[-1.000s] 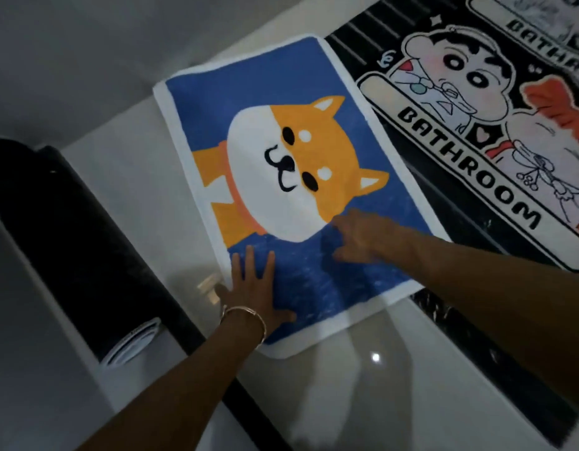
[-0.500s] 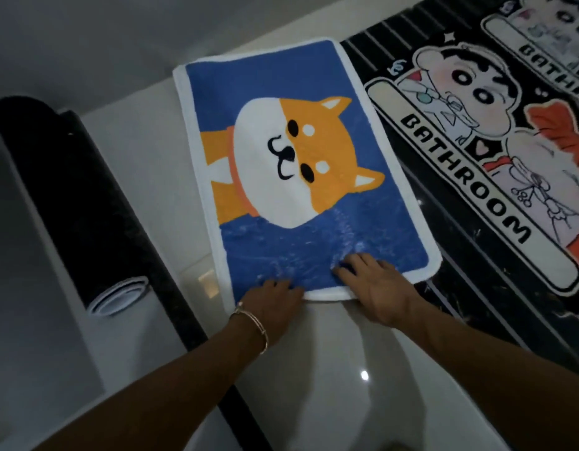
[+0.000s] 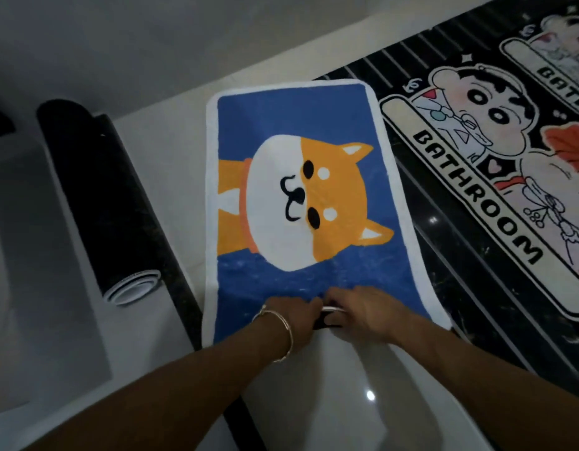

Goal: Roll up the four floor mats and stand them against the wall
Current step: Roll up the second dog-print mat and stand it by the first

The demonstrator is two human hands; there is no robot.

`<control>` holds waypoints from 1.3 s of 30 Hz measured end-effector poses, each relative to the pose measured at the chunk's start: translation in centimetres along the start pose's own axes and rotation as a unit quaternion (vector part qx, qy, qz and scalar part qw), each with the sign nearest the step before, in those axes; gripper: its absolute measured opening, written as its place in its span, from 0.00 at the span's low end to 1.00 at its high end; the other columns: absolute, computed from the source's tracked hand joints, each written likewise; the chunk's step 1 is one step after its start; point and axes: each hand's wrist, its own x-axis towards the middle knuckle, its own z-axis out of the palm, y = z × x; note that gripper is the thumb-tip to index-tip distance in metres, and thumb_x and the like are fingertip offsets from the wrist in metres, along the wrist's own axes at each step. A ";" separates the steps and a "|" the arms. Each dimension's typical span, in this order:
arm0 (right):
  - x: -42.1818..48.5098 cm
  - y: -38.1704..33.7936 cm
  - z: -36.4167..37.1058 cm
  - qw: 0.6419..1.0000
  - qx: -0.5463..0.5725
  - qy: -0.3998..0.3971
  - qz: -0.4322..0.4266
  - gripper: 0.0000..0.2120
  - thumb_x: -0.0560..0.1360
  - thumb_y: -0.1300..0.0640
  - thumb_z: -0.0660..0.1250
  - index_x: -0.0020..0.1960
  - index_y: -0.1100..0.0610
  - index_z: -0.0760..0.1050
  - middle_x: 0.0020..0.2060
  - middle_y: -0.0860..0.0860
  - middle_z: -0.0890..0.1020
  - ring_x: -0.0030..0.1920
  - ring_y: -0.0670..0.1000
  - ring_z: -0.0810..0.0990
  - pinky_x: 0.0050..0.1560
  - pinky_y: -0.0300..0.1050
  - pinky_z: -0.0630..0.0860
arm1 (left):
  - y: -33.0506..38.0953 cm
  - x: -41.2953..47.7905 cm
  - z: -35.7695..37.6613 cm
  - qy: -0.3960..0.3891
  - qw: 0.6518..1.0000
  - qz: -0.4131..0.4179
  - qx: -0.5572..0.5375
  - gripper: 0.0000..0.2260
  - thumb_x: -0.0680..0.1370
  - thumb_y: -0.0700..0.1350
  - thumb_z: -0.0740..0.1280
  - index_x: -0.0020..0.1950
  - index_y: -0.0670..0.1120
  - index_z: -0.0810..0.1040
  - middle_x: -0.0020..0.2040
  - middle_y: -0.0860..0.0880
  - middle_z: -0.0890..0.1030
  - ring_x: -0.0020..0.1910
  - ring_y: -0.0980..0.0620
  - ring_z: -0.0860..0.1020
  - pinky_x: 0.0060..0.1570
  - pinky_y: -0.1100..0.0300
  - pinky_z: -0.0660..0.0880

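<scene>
A blue mat with an orange and white dog (image 3: 301,196) lies flat on the pale floor in the middle. My left hand (image 3: 289,315) and my right hand (image 3: 359,312) meet at the middle of its near edge, fingers curled round the edge, which is folded over and shows a dark underside. A black mat (image 3: 96,196), rolled up with a white core showing, lies on the floor at the left. A black cartoon mat (image 3: 496,177) reading BATHROOM lies flat at the right, and a second such mat (image 3: 564,37) shows at the top right corner.
A grey wall (image 3: 135,37) runs along the top. A dark strip in the floor (image 3: 181,288) passes between the rolled mat and the blue one. Glossy white floor (image 3: 346,402) lies under my forearms. A grey panel (image 3: 37,271) sits at the far left.
Both hands slid from the blue surface back to the mat's near edge, came together at its middle and lifted and folded that edge. The view swung so the mat lies more lengthwise.
</scene>
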 end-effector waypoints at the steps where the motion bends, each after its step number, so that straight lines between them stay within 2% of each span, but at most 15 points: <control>1: -0.2 0.0 0.1 1.000 0.021 0.006 -0.008 0.13 0.79 0.49 0.60 0.60 0.54 0.72 0.56 0.51 0.79 0.54 0.51 0.77 0.50 0.42 0.69 | -0.3 0.1 -0.2 -0.007 1.000 -0.006 -0.014 0.13 0.81 0.49 0.56 0.65 0.47 0.67 0.61 0.44 0.76 0.59 0.42 0.75 0.54 0.52 0.70; 4: -0.4 0.5 0.0 0.997 0.026 0.068 0.004 0.12 0.81 0.50 0.56 0.62 0.51 0.71 0.57 0.48 0.78 0.54 0.50 0.77 0.52 0.45 0.71 | -0.5 0.6 -1.3 0.009 0.998 -0.010 -0.055 0.14 0.81 0.50 0.56 0.65 0.48 0.69 0.63 0.45 0.75 0.61 0.43 0.74 0.56 0.53 0.70; 8: -0.3 0.7 1.0 0.959 -0.186 0.211 -0.038 0.14 0.72 0.55 0.59 0.56 0.52 0.76 0.46 0.51 0.78 0.42 0.54 0.79 0.41 0.49 0.75 | -0.7 1.2 -1.8 0.028 0.997 -0.022 -0.061 0.14 0.82 0.47 0.56 0.65 0.44 0.67 0.62 0.43 0.76 0.59 0.42 0.75 0.54 0.49 0.71; 11: -0.5 0.2 2.0 0.925 -0.261 0.263 -0.086 0.18 0.71 0.56 0.55 0.54 0.58 0.79 0.43 0.53 0.80 0.41 0.56 0.79 0.40 0.49 0.77 | -1.1 1.5 -1.8 0.036 0.995 -0.040 -0.086 0.13 0.82 0.47 0.56 0.64 0.43 0.66 0.59 0.41 0.77 0.57 0.39 0.76 0.52 0.48 0.72; 13: -0.3 0.4 2.6 0.915 -0.294 0.261 -0.088 0.20 0.71 0.56 0.55 0.55 0.61 0.79 0.43 0.55 0.81 0.42 0.58 0.79 0.42 0.52 0.75 | -1.4 1.4 -1.8 0.062 0.994 -0.039 -0.077 0.13 0.83 0.48 0.55 0.63 0.44 0.68 0.58 0.41 0.77 0.57 0.39 0.76 0.51 0.49 0.71; 15: 0.2 0.4 3.0 0.907 -0.330 0.250 -0.078 0.20 0.70 0.58 0.55 0.54 0.62 0.79 0.41 0.55 0.80 0.41 0.58 0.79 0.45 0.52 0.69 | -1.8 1.0 -1.5 0.103 0.995 -0.018 -0.004 0.13 0.83 0.47 0.53 0.63 0.43 0.70 0.60 0.41 0.76 0.58 0.40 0.76 0.51 0.49 0.71; 19: 1.5 -0.8 2.9 0.914 -0.324 0.230 -0.080 0.17 0.67 0.59 0.54 0.42 0.60 0.80 0.31 0.53 0.78 0.34 0.56 0.77 0.41 0.48 0.61 | -2.2 0.0 0.1 0.126 0.984 0.039 0.121 0.17 0.82 0.50 0.54 0.64 0.40 0.70 0.65 0.39 0.69 0.62 0.40 0.69 0.55 0.48 0.67; 21: 1.6 -1.4 2.9 0.925 -0.305 0.217 -0.068 0.18 0.65 0.59 0.52 0.40 0.58 0.81 0.29 0.52 0.78 0.32 0.55 0.77 0.41 0.47 0.63 | -2.0 -0.4 0.8 0.114 0.974 0.033 0.193 0.21 0.81 0.53 0.55 0.66 0.39 0.69 0.62 0.40 0.69 0.60 0.42 0.67 0.59 0.47 0.63; 23: 1.3 -2.1 2.9 0.936 -0.277 0.210 -0.048 0.19 0.63 0.60 0.50 0.39 0.57 0.80 0.28 0.51 0.79 0.30 0.54 0.77 0.39 0.46 0.71 | -1.8 -0.7 0.8 0.101 0.962 0.027 0.253 0.17 0.82 0.47 0.55 0.65 0.39 0.70 0.59 0.40 0.71 0.59 0.42 0.67 0.61 0.46 0.62; 26: 0.9 -2.6 2.9 0.950 -0.244 0.195 -0.014 0.17 0.64 0.59 0.51 0.40 0.56 0.79 0.30 0.51 0.78 0.30 0.54 0.77 0.36 0.45 0.75 | -1.1 -0.4 0.3 0.097 0.971 0.000 0.217 0.13 0.81 0.39 0.53 0.63 0.39 0.71 0.57 0.40 0.74 0.58 0.41 0.70 0.59 0.47 0.64; 28: 0.6 -2.6 2.3 0.949 -0.248 0.190 0.029 0.10 0.65 0.57 0.61 0.42 0.55 0.79 0.33 0.51 0.78 0.33 0.55 0.78 0.42 0.50 0.75 | -1.0 -0.3 0.2 0.113 0.980 -0.018 0.165 0.13 0.80 0.38 0.54 0.64 0.39 0.68 0.58 0.39 0.75 0.57 0.40 0.73 0.56 0.49 0.66; 29: 0.5 -2.3 2.1 0.949 -0.250 0.186 0.053 0.10 0.63 0.54 0.69 0.44 0.55 0.79 0.35 0.52 0.79 0.35 0.56 0.79 0.45 0.53 0.76 | -1.1 -0.2 0.3 0.128 0.980 -0.017 0.149 0.15 0.80 0.38 0.55 0.67 0.38 0.66 0.58 0.39 0.75 0.57 0.40 0.74 0.54 0.49 0.67; 31: 0.3 -1.9 1.5 0.953 -0.239 0.156 0.100 0.20 0.56 0.51 0.77 0.46 0.55 0.80 0.39 0.54 0.80 0.39 0.59 0.80 0.48 0.60 0.77 | -1.6 -0.2 0.2 0.147 0.980 -0.018 0.132 0.19 0.80 0.39 0.54 0.71 0.39 0.60 0.60 0.39 0.73 0.57 0.39 0.74 0.53 0.50 0.69; 35: 0.8 -2.2 1.4 0.942 -0.246 0.183 0.135 0.19 0.57 0.53 0.74 0.46 0.57 0.80 0.39 0.57 0.79 0.41 0.63 0.78 0.54 0.64 0.74 | -2.5 0.1 -0.1 0.151 0.981 -0.029 0.119 0.21 0.82 0.42 0.51 0.75 0.43 0.53 0.64 0.39 0.70 0.58 0.38 0.73 0.53 0.47 0.69; 39: 1.1 -2.2 1.6 0.946 -0.241 0.177 0.127 0.14 0.62 0.52 0.70 0.45 0.58 0.76 0.35 0.56 0.78 0.33 0.61 0.77 0.40 0.58 0.76 | -3.1 0.0 0.1 0.164 0.979 -0.028 0.120 0.22 0.83 0.49 0.51 0.76 0.46 0.51 0.63 0.41 0.71 0.53 0.41 0.76 0.42 0.52 0.68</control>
